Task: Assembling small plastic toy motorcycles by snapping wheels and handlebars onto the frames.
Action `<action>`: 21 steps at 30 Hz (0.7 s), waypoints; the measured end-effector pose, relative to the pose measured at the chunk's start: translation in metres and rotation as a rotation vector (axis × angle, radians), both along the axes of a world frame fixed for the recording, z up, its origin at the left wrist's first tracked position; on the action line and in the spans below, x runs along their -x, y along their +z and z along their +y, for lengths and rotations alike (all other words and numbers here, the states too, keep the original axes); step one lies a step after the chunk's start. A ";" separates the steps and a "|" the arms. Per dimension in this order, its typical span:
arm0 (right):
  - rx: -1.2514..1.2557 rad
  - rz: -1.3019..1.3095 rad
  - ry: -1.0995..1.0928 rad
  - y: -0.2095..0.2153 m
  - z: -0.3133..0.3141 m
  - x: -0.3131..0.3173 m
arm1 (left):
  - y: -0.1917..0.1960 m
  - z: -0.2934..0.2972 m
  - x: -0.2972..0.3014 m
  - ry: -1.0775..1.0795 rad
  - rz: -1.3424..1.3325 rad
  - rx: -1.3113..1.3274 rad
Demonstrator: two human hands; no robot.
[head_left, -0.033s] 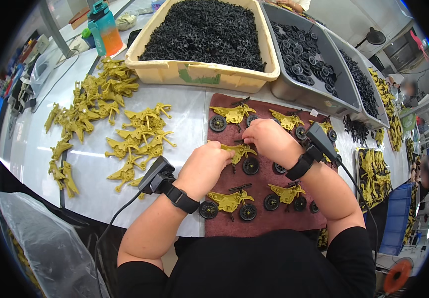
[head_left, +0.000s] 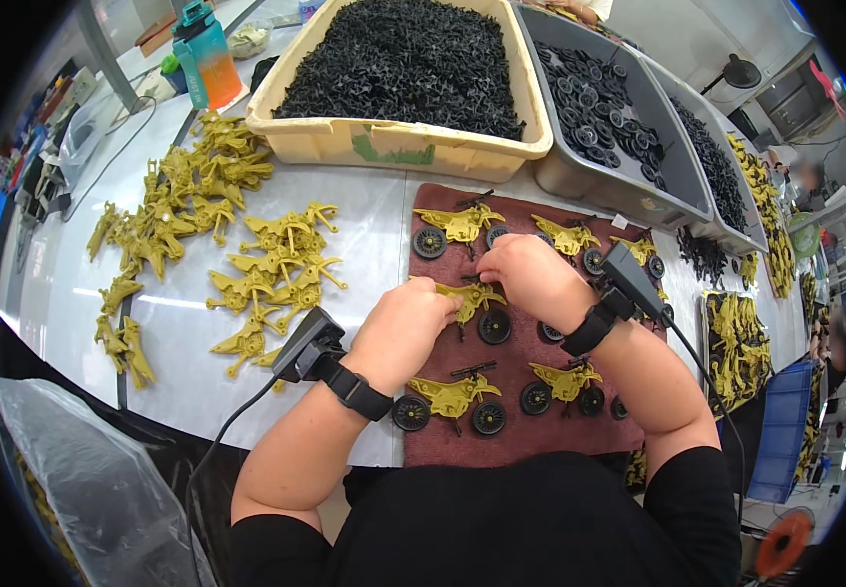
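On the dark red cloth (head_left: 511, 445) my left hand (head_left: 415, 323) grips the rear end of a yellow toy motorcycle body (head_left: 480, 296). A black spoked wheel (head_left: 493, 327) lies at that body's lower right. Just above its front end, my right hand (head_left: 538, 279) is closed in a pinch; whatever its fingertips hold is hidden. Dark small parts show beside those fingertips. More yellow bodies with black wheels and handlebars lie in rows around my hands, among them one toy motorcycle (head_left: 462, 225) above and another (head_left: 452, 395) below.
Loose yellow bodies (head_left: 281, 269) are heaped on the white table (head_left: 183, 328) at left. Behind the cloth stand a cream bin (head_left: 398, 142) of small black parts, a grey bin (head_left: 628, 181) of wheels and another grey bin (head_left: 741, 235). A teal-orange bottle (head_left: 209, 64) stands far left.
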State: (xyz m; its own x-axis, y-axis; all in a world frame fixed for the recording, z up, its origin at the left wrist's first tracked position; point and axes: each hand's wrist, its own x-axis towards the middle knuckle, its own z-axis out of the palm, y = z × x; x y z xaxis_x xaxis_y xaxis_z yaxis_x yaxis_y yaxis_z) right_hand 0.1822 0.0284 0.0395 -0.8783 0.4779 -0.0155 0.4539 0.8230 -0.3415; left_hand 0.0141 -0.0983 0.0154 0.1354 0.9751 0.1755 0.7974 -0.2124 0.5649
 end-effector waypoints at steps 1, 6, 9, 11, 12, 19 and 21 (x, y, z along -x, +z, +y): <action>-0.047 -0.008 0.006 -0.001 -0.001 0.000 | 0.001 0.000 0.000 -0.002 0.009 -0.002; -0.142 0.063 -0.027 -0.003 -0.017 0.001 | -0.002 0.001 0.000 0.003 0.017 -0.010; -0.222 0.083 -0.041 -0.001 -0.027 0.003 | -0.004 0.002 0.001 0.001 0.019 -0.012; -0.238 0.085 -0.057 -0.002 -0.030 0.005 | -0.004 0.003 0.002 -0.005 0.014 -0.017; -0.279 0.086 -0.061 -0.003 -0.030 0.005 | -0.003 0.003 0.001 0.000 0.013 -0.013; -0.473 -0.136 -0.049 0.001 -0.040 0.021 | -0.004 0.003 0.002 0.006 0.038 -0.007; -0.465 -0.164 -0.063 0.007 -0.042 0.023 | -0.002 0.003 0.002 -0.003 0.033 -0.010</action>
State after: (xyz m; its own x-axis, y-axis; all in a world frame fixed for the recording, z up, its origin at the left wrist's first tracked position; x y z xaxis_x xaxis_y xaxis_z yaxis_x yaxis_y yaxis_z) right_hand 0.1587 -0.0134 0.0464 -0.8511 0.5194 0.0763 0.5249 0.8403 0.1355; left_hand 0.0125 -0.0952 0.0137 0.1441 0.9730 0.1805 0.8149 -0.2202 0.5361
